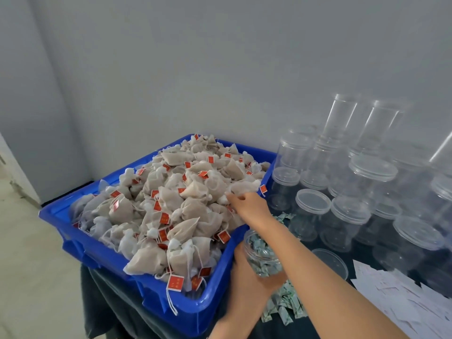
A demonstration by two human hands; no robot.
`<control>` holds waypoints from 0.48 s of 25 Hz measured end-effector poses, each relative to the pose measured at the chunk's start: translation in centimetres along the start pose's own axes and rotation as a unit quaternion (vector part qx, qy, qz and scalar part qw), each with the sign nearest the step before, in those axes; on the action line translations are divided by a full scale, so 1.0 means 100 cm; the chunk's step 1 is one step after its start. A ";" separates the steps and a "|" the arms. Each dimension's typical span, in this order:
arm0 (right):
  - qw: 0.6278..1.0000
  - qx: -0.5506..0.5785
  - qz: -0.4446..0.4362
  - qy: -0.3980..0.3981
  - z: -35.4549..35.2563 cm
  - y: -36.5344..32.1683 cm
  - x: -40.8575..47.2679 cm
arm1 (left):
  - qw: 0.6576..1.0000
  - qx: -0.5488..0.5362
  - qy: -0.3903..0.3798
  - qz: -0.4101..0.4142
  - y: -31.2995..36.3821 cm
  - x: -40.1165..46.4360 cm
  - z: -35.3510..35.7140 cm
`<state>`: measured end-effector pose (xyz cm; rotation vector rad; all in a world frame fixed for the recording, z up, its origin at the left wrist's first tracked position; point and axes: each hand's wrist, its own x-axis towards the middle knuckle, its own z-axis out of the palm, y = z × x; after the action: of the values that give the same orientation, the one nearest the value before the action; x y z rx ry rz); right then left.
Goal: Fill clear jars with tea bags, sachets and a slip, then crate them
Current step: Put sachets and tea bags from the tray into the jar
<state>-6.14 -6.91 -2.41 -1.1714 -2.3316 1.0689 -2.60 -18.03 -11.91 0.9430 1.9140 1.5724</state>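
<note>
Seen from above, looking down at a dark-covered table (122, 302) against a grey wall (220, 57). On the left, a blue plastic crate (215, 302) heaped with beige mesh tea bags (171, 206), each with a white string and a small red tag. Right hand (249, 204) reaching across onto the heap near the crate's right edge, fingers curled down among the tea bags; whether anything is pinched cannot be told. Left hand (247, 275) lower down, wrapped around a clear jar (263, 255) held just beside the crate's right wall, open mouth up, partly filled with small green-and-white sachets. More of the same sachets (283, 307) scattered loose on the table below and behind the jar. To the right, a crowd of empty clear jars (342, 223), some capped, some stacked upside down. A loose clear lid (330, 263) lying flat near the forearm. White paper slips (403, 297) piled at lower right.
</note>
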 end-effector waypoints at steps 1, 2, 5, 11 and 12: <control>1.000 -0.018 -0.008 0.005 0.003 -0.002 0.002 | 1.000 0.023 0.006 0.007 0.001 0.000 0.000; 0.999 -0.043 -0.020 0.013 0.006 -0.003 0.004 | 0.999 0.048 0.016 0.009 0.006 0.001 0.000; 0.992 -0.087 -0.065 0.067 0.004 -0.006 0.001 | 0.999 0.037 0.000 0.014 0.012 0.004 0.001; 0.968 -0.013 -0.197 0.157 -0.077 -0.009 -0.043 | 0.997 -0.071 -0.006 -0.019 0.013 0.001 0.003; 0.969 -0.021 -0.203 0.138 -0.088 -0.006 -0.054 | 0.996 -0.089 -0.013 -0.013 0.013 -0.001 0.003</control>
<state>1.85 -7.14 4.20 -0.7469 -2.2439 0.6701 -2.07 -17.79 -10.74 0.8539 1.7294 1.6752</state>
